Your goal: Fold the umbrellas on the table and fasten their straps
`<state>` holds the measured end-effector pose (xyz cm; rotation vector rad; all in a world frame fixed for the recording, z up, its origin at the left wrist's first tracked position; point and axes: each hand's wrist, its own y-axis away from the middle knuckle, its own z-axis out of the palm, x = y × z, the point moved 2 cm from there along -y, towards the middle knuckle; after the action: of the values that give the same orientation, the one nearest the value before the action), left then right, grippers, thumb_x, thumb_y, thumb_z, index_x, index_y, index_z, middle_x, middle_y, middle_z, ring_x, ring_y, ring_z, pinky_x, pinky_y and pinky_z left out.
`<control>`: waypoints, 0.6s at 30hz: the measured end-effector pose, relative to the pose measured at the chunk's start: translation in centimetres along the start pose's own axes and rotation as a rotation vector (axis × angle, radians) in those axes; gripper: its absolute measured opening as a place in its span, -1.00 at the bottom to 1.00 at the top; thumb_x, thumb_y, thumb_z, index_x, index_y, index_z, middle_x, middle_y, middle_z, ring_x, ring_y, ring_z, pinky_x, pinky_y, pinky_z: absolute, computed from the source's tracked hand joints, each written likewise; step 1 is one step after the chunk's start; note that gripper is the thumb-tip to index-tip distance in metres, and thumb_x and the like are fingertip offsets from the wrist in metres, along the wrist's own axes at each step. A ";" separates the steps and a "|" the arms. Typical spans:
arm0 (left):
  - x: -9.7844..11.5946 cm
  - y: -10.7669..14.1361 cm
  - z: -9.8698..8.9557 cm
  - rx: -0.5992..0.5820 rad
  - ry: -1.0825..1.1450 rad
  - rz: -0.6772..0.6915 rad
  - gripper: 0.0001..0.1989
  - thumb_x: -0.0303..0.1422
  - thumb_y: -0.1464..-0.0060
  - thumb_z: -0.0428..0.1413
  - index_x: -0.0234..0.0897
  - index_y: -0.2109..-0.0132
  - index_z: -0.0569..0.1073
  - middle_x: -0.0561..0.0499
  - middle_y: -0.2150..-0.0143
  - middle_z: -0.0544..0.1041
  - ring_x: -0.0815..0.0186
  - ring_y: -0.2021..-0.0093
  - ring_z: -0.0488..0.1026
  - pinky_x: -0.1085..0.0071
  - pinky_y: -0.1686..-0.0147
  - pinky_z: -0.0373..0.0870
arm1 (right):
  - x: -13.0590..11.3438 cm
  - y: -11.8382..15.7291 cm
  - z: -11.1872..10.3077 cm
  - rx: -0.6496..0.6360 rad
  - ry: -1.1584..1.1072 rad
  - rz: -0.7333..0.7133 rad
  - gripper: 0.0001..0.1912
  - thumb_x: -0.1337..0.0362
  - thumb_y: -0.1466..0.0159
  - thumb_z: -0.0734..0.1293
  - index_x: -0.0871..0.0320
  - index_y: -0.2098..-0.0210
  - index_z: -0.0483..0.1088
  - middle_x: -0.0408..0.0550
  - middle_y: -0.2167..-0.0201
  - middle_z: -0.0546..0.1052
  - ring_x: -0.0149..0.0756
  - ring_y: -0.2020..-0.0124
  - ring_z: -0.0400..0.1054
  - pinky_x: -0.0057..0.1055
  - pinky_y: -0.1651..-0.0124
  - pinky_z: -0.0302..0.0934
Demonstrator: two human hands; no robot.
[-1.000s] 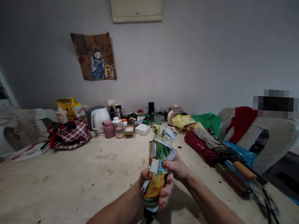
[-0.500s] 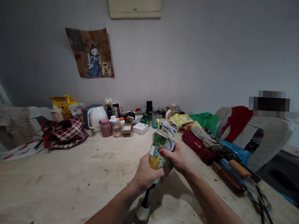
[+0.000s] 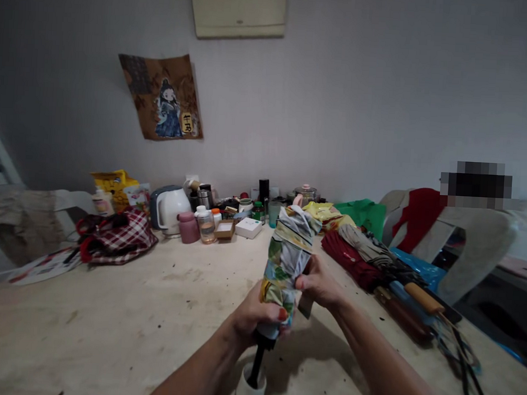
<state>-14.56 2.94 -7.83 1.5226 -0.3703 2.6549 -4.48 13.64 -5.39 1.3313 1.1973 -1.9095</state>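
Note:
A folded umbrella (image 3: 290,246) with a patterned canopy of white, green, blue and yellow stands tilted between my hands, its pale handle (image 3: 250,388) toward me at the bottom and a black shaft showing above it. My left hand (image 3: 257,312) wraps the lower canopy, thumb across the front. Higher up, on the right side, my right hand (image 3: 318,283) grips the cloth with its thumb pressed on a fold. Most fingers of both hands are hidden behind the fabric.
Several folded umbrellas, one dark red (image 3: 351,258), lie at the right. A plaid bag (image 3: 124,237) sits at the left. Along the wall stand a white kettle (image 3: 174,210), a pink jar (image 3: 188,226) and a white box (image 3: 248,227). A person sits beyond the right side.
My left hand has slid a little down the canopy and its thumb now lies across it. My right hand has shifted slightly outward. More of the canopy shows above my hands.

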 end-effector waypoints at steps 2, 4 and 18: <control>-1.0 -0.1 -0.2 -0.172 0.178 -0.110 -0.55 -0.33 0.37 0.33 -0.38 0.25 0.42 0.10 0.50 0.33 0.54 0.67 0.20 0.54 0.67 0.14 | -0.1 0.2 0.4 -0.027 -0.013 -0.015 -0.38 -0.11 0.27 0.57 0.23 0.38 0.49 -0.07 0.49 0.48 -0.23 0.43 0.38 -0.34 0.34 0.32; -1.4 -0.2 -0.6 -0.263 0.267 -0.236 -0.50 -0.30 0.39 0.35 -0.39 0.23 0.43 0.12 0.51 0.31 0.55 0.66 0.20 0.55 0.66 0.15 | -0.3 0.4 0.7 0.006 -0.024 -0.030 -0.41 -0.04 0.24 0.57 0.23 0.34 0.49 -0.06 0.46 0.50 -0.24 0.42 0.39 -0.35 0.32 0.33; 0.7 -0.6 0.0 0.688 -0.693 0.470 -0.17 -0.55 0.38 0.35 -0.20 -0.14 0.34 -0.18 -0.08 0.42 -0.03 -0.18 0.28 0.24 -0.07 0.21 | -0.8 -0.4 1.5 0.567 0.191 0.073 -0.67 0.20 0.10 0.51 0.24 0.36 0.52 -0.01 0.41 0.57 -0.25 0.41 0.41 -0.39 0.39 0.31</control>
<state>-14.79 3.50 -7.16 2.8912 0.2478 2.6005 -5.20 12.46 -4.35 1.8496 0.6877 -2.1972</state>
